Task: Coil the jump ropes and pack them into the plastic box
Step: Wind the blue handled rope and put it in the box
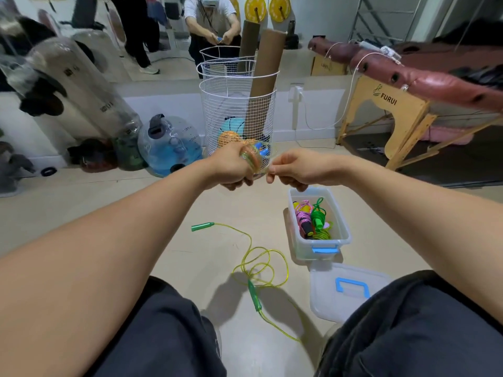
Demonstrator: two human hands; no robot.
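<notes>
Clear rope (251, 156) winds round my left hand (231, 170), its grip closed on the coils to keep them tight; my right hand (294, 170) pinches the loose end. Rightward on the floor, the plastic box (343, 227) holds packed ropes.

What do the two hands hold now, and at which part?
The left hand grips a coiled jump rope, its loops wound around the hand, blue handles sticking out. The right hand pinches that rope's loose cord end.
</notes>
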